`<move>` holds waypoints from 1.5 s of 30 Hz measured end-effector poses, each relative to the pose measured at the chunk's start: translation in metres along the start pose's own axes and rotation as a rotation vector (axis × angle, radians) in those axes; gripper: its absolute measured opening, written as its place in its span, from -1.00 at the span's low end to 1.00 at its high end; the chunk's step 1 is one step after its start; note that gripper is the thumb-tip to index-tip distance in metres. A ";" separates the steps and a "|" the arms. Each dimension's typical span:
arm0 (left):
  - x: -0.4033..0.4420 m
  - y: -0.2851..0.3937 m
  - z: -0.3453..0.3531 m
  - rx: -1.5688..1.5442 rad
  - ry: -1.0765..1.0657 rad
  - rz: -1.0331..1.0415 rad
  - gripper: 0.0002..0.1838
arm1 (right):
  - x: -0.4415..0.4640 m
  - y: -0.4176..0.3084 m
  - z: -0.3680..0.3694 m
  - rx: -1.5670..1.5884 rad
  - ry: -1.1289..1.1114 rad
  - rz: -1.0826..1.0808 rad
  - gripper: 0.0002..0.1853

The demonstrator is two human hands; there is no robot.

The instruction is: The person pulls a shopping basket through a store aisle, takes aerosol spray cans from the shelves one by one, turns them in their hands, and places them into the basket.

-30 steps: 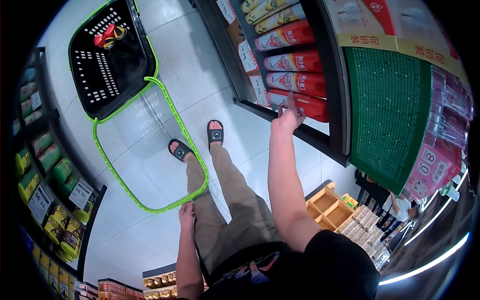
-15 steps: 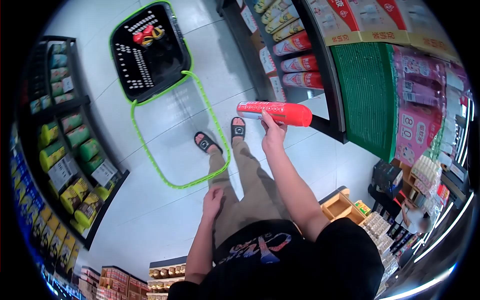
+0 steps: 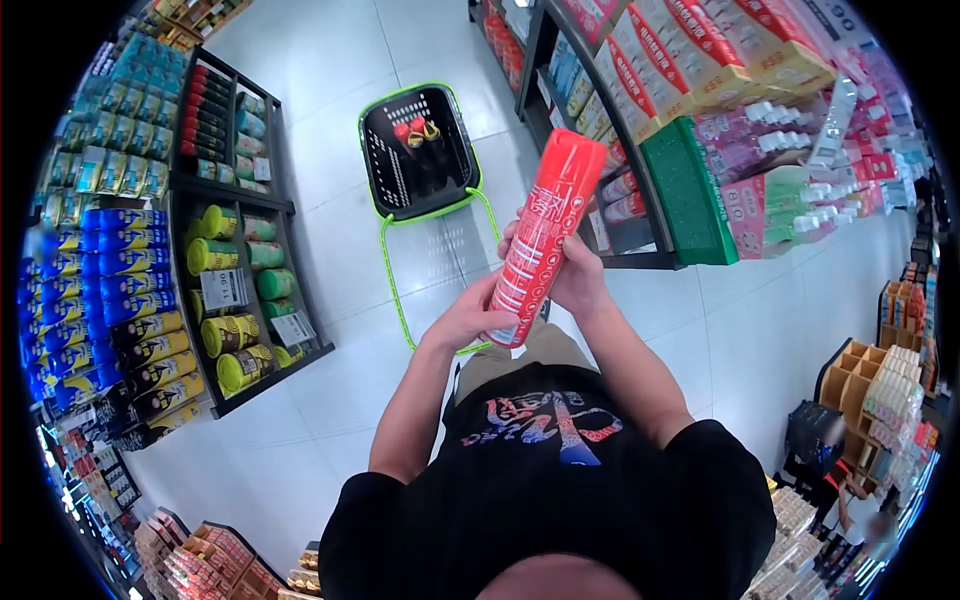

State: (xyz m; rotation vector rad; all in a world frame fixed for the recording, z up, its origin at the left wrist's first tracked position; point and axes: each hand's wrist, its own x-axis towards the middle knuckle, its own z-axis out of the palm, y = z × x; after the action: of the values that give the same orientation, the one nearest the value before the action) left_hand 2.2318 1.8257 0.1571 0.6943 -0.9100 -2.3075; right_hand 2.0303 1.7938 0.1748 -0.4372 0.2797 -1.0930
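Observation:
A red aerosol can [image 3: 545,230] with a red cap is held tilted in front of my body, cap end up and to the right. My left hand [image 3: 468,318] is closed around its lower end, thumb across the printed label. Around the can's middle, from the right side, my right hand [image 3: 582,282] is closed, with some fingertips showing at the far side. Beyond my hands, a black shopping basket [image 3: 380,175] with a green rim stands on the floor. Inside it are dark bottles [image 3: 430,165] with red and gold tops. Its long green handle [image 3: 390,285] extends toward me.
To the left, a dark shelf [image 3: 270,385] carries green and yellow canisters [image 3: 245,368], beside blue packs [image 3: 130,265]. Boxed goods [image 3: 650,70] and a green carton [image 3: 690,190] fill the right-hand shelf. A person [image 3: 855,510] is far off at lower right.
The can has turned from lying sideways to a steeper tilt and come closer to me. My left hand, empty and low before, now grips it too. The view has shifted.

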 end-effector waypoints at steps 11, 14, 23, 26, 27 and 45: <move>-0.014 0.006 0.085 0.711 0.502 0.356 -0.31 | -0.010 -0.019 0.058 -0.441 0.177 -0.151 -0.32; -0.018 0.003 0.076 0.519 0.389 0.364 -0.28 | -0.013 -0.016 0.059 -0.435 0.152 -0.169 -0.32; -0.022 0.008 0.047 -0.146 -0.153 0.122 -0.22 | -0.017 -0.012 0.069 -0.255 0.088 -0.150 -0.38; -0.020 0.003 0.062 0.147 0.066 0.285 -0.25 | -0.013 -0.016 0.070 -0.314 0.096 -0.168 -0.41; -0.020 0.003 0.070 0.458 0.271 0.421 -0.27 | -0.011 -0.018 0.070 -0.372 0.103 -0.186 -0.43; -0.014 0.023 0.053 0.100 -0.016 0.249 -0.16 | -0.004 -0.026 0.077 -0.322 -0.023 -0.204 -0.32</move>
State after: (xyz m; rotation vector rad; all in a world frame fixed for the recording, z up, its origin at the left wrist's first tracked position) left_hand 2.2149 1.8438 0.2107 0.5695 -1.0620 -2.0624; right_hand 2.0410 1.8026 0.2551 -0.7783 0.3995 -1.2455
